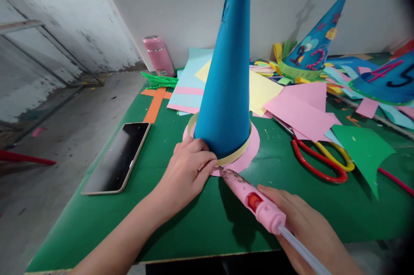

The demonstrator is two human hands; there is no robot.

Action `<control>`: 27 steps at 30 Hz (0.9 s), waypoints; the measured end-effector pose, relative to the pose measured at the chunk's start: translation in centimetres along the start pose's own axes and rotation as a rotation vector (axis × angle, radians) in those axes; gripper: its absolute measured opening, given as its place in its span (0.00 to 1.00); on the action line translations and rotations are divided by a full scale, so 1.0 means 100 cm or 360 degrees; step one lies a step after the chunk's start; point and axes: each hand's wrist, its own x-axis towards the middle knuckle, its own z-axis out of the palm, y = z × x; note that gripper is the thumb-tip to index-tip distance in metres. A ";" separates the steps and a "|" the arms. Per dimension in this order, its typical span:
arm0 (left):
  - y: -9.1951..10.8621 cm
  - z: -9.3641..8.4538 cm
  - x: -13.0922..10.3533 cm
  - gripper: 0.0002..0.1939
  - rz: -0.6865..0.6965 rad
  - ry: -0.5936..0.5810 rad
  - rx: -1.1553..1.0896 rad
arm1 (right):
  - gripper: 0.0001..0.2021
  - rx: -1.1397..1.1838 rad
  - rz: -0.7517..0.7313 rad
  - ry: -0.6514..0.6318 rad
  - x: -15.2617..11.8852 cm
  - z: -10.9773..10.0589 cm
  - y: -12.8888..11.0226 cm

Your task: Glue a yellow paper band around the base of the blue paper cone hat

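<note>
a person's left hand [189,167] and right hand [300,219] meet at the foot of a tall blue paper cone [226,85], upright on a pink paper disc [254,147] on a green bench [181,240]. a pale yellow band [234,155] circles the cone's base. the left fingers are bunched together against the band's front; whether they pinch it cannot be told. the right fingers are clamped on a pink hot glue gun [237,184], its tip at the disc's front, just beside the left fingers. a smartphone [118,158] lies at left; at right, red-and-yellow-handled scissors [341,176] lie partly under pink paper sheets [300,106]. behind are a pink flask [157,57] and a decorated blue cone hat [312,37].
</note>
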 end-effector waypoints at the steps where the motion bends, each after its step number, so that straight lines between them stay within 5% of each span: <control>1: 0.000 0.000 0.000 0.13 -0.0002 -0.0003 -0.0001 | 0.18 -0.0015 -0.0008 0.0005 0.000 0.000 0.000; 27: 0.000 -0.001 0.000 0.13 -0.0001 0.0013 0.0041 | 0.15 -0.0063 -0.0043 0.0300 0.002 -0.010 0.003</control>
